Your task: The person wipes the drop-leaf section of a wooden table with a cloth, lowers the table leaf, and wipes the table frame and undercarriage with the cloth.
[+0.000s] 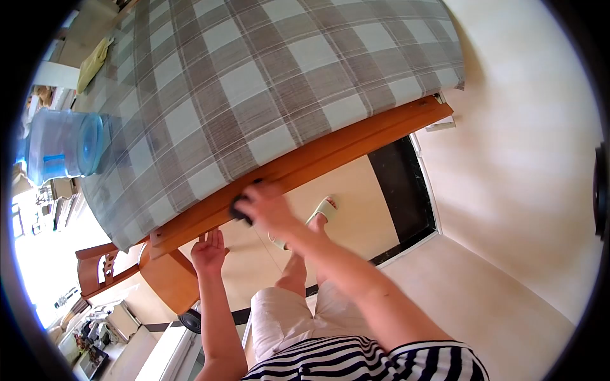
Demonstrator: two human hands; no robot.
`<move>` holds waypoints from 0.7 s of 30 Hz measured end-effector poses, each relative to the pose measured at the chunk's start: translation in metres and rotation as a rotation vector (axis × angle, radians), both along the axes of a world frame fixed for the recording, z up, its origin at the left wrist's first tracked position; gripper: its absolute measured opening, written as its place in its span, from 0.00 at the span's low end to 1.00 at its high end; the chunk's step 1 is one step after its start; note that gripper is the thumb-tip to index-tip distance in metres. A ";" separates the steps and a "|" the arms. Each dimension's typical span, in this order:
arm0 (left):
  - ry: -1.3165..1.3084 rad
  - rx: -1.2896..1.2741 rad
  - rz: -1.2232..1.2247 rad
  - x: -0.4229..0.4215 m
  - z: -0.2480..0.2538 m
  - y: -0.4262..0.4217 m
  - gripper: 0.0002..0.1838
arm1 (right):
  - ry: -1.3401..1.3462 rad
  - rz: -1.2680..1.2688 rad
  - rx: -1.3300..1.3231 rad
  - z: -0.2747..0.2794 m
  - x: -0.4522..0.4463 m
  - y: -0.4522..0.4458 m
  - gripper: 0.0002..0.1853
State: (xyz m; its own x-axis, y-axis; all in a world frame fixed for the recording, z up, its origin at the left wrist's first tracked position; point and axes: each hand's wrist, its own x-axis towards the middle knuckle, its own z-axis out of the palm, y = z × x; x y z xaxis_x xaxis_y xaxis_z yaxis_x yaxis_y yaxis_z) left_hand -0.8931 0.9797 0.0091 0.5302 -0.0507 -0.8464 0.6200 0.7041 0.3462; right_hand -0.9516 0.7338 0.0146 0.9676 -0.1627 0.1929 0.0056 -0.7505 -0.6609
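1. Toward 12 o'clock, there is room to pass above the cloth (279, 70).
2. At 9 o'clock, the jug (63, 145) is an obstacle.
3. At 8 o'clock, the chair (166, 279) obstructs below the rail (318, 155).
4. At 3 o'clock, the wall (515, 159) blocks.

Right hand (270, 209): blurred
Black object (241, 210): blurred, partly covered by the right hand, kind unclear
Bench (318, 157): top hidden under cloth (305, 57), cut off at 12 o'clock
Round thing (600, 190): cut off at 3 o'clock
Clutter (95, 336): too small to tell, 7 o'clock
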 end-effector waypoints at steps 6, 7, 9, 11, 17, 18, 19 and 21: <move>0.031 -0.045 0.010 -0.001 -0.005 0.001 0.27 | 0.064 -0.305 -0.370 0.016 -0.075 -0.204 0.14; 0.034 -0.041 0.024 -0.001 -0.005 0.000 0.27 | 0.022 -0.364 -0.487 0.015 -0.084 -0.235 0.15; 0.003 -0.062 -0.002 -0.003 -0.002 -0.002 0.27 | 0.047 -0.490 -0.355 0.012 -0.101 -0.270 0.18; -0.020 -0.074 -0.011 -0.004 -0.005 0.000 0.25 | 0.052 -0.450 -0.401 0.000 -0.096 -0.255 0.20; -0.009 -0.011 -0.043 -0.002 0.005 -0.006 0.23 | -0.223 -0.174 -0.172 -0.027 -0.030 -0.034 0.22; -0.002 -0.034 -0.032 -0.001 0.006 -0.005 0.25 | -0.252 -0.090 -0.137 -0.019 -0.014 0.004 0.24; 0.007 -0.054 -0.024 -0.001 0.006 -0.004 0.27 | -0.209 -0.019 -0.116 -0.022 -0.004 0.041 0.23; 0.025 -0.055 -0.017 0.000 0.004 0.001 0.26 | -0.190 0.013 -0.108 -0.005 0.011 0.082 0.21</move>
